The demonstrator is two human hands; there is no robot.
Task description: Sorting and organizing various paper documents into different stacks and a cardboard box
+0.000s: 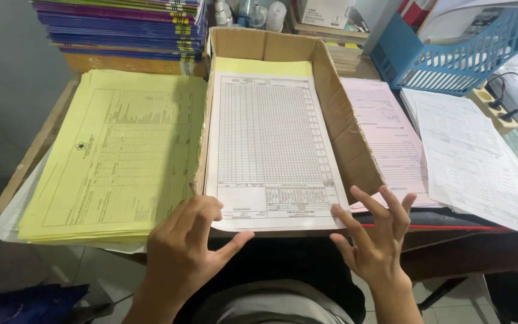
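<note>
At the near edge of the cardboard box (343, 129), both hands meet the white printed form (271, 150) that lies on top of the paper stack inside it. That form, ruled as a fine grid with a small table at its foot, fills the box floor, its near edge jutting slightly over the box's front. Behind it, at the far end of the box, a strip of yellow paper (262, 66) shows. The left hand (184, 249) sits at the form's near left corner, fingers curled with the tips on the paper's edge and the thumb spread out beneath the front edge; whether it pinches the sheet cannot be told. The right hand (376, 240) is at the near right corner, fingers splayed and open, only one fingertip touching the form's corner, gripping nothing. Left of the box lies a stack of yellow forms (115, 156); right of it, pink sheets (385, 138), then white sheets (475, 162). Beyond the box's far right corner stands a blue plastic basket (451, 57).
</note>
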